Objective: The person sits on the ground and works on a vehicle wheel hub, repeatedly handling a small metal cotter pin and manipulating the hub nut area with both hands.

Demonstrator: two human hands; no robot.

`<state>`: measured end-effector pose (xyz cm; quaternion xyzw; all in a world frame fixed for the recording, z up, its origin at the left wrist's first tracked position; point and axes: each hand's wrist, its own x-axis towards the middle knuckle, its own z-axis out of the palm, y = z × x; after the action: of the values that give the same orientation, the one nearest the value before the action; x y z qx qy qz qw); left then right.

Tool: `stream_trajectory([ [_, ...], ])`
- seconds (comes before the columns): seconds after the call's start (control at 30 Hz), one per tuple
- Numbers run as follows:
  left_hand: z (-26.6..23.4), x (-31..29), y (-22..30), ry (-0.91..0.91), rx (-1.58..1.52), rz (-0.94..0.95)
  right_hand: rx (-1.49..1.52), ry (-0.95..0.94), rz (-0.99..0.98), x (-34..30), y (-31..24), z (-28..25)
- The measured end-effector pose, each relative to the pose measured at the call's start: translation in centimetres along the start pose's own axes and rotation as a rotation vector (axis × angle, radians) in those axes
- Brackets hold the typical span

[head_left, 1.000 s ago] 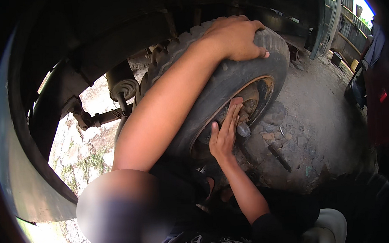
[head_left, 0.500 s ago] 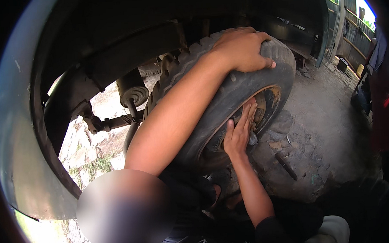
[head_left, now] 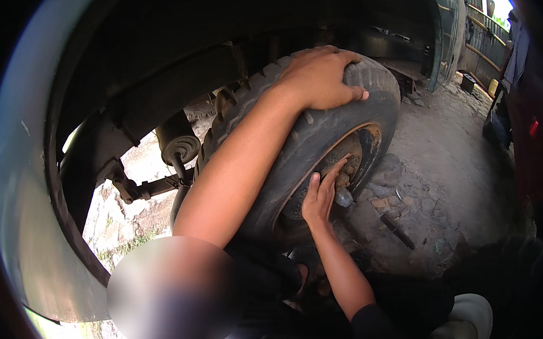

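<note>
A large black tyre with chunky tread leans on its rusty, dark wheel rim under a vehicle's wheel arch. Across its top lies my left hand, thumb spread onto the sidewall and fingers over the tread, their tips partly hidden. My left forearm runs along the tread side. My right hand is in front of the wheel centre, fingers stretched out and thumb apart, with nothing seen in it. Whether its fingertips touch the hub I cannot tell. A greyish metal piece shows beside them.
The fender curves along the left, with a dark cylindrical part and a pipe beneath. On the dirt ground to the right lie a dark flat bar and stones. A corrugated metal wall stands behind; dark cloth hangs at right.
The right hand has drawn back slightly from the wheel centre, baring more of the hub. The left hand stays on the tyre. The whole view has shifted a little.
</note>
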<state>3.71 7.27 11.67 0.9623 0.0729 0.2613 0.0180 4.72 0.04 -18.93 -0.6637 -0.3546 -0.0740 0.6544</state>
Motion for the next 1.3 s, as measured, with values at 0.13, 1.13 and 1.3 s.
stream_trajectory([
  [0.13,0.3,0.3,0.4,0.011,-0.011,0.016,-0.045,-0.008,-0.046,-3.5,0.6,0.8],
  [1.13,-0.6,-0.1,0.9,-0.036,-0.025,-0.005,0.026,0.047,-0.049,-0.7,-1.7,-0.8],
  [1.3,0.3,-0.3,0.1,0.037,0.009,0.035,0.031,-0.021,-0.12,-3.5,-2.3,-0.6],
])
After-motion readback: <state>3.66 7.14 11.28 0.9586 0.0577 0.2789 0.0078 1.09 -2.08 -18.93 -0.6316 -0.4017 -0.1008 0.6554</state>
